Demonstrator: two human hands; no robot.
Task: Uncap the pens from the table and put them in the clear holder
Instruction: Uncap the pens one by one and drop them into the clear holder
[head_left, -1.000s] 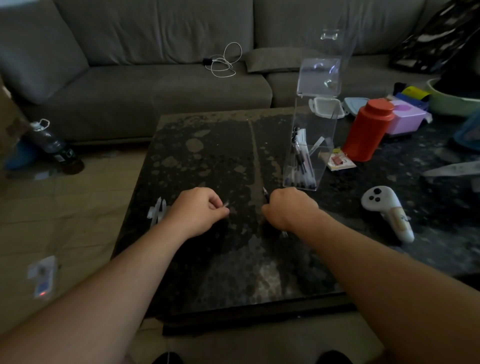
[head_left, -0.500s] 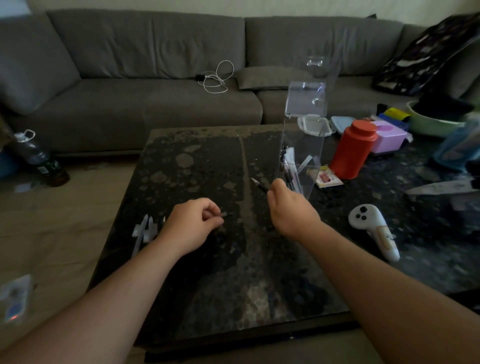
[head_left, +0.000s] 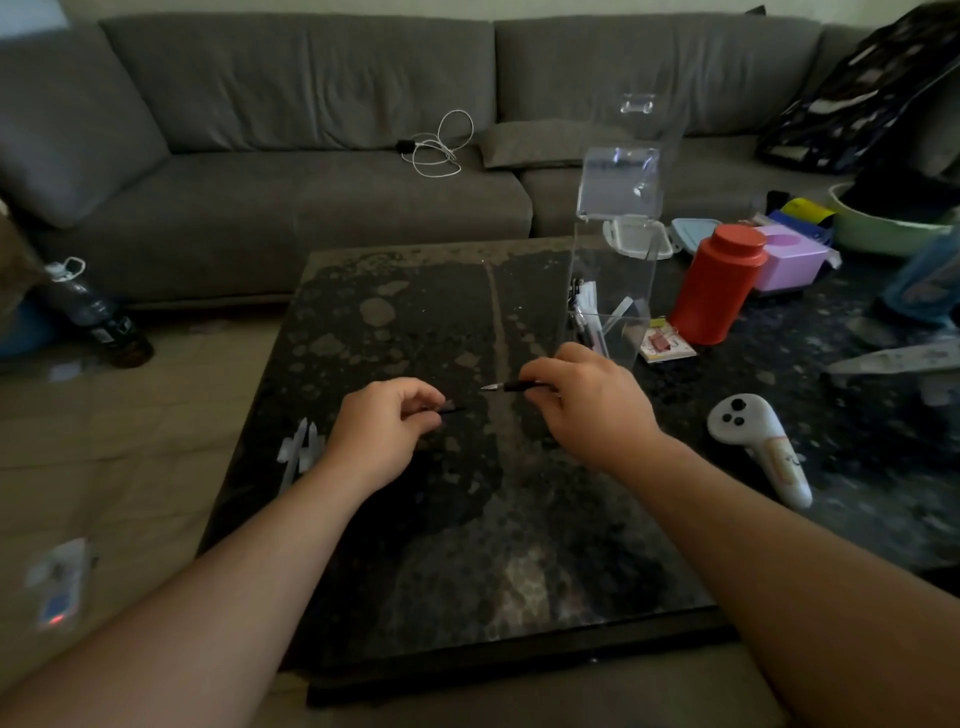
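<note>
Pen (head_left: 514, 386), uncapped: light, stiff, slim, best held mid-barrel; pinched in right hand (head_left: 587, 402) fingers, its cap (head_left: 449, 410) pinched in left hand (head_left: 382, 428), clear holder (head_left: 613, 280) at one o'clock.

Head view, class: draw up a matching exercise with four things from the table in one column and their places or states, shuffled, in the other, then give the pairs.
Things:
1. uncapped pen
2. pen cap
3. red canister
4. white controller

Places or states:
A. stands upright right of the clear holder
B. held in the right hand
C. lies flat near the right forearm
D. pinched in the left hand

Pairs: 1-B, 2-D, 3-A, 4-C
</note>
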